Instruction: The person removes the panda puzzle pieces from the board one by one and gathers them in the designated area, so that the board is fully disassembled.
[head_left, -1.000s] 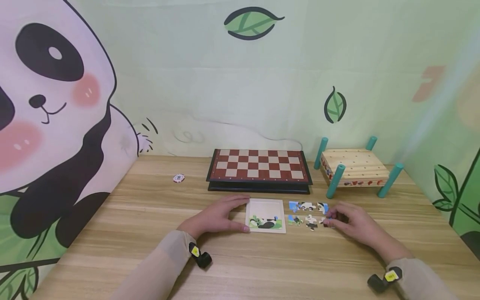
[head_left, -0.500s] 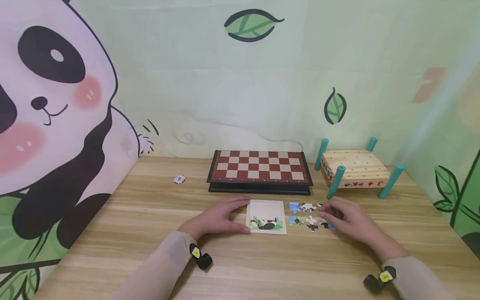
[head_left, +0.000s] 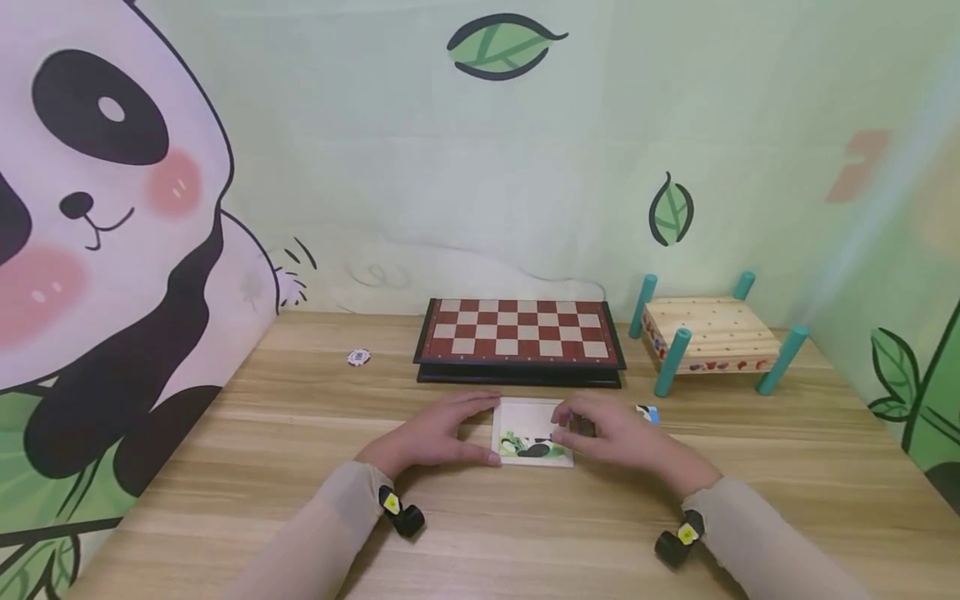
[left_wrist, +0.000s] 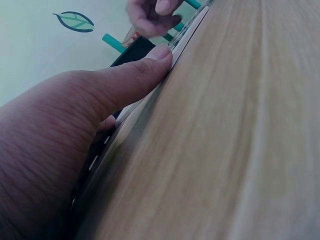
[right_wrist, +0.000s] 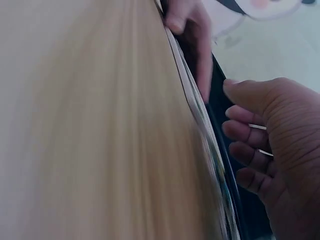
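Note:
My left hand [head_left: 427, 433] rests at the left edge of a small white-rimmed puzzle tray [head_left: 531, 465], thumb and fingertips touching its side. A panda picture [head_left: 534, 448] fills the lower part of this tray; the upper part is bare. Over the tray's right side hovers my right hand [head_left: 618, 429], fingers bent, pinching a small dark puzzle piece [left_wrist: 176, 21] that is mostly hidden by the fingers. One loose blue, white and black jigsaw piece [head_left: 650, 414] shows behind this hand, which covers the other loose pieces. Thumb and curled fingertips of the right hand [right_wrist: 272, 135] show in the right wrist view.
Behind the tray lies a folded red and white checkered chessboard [head_left: 517, 333] with black sides. A wooden peg board [head_left: 708, 329] with teal posts stands at the back right. A poker chip [head_left: 359, 357] lies at the back left of the wooden table [head_left: 480, 542].
My right hand has moved left from the loose puzzle pieces to over the tray's right side, carrying a piece. The left hand has stayed at the tray's edge.

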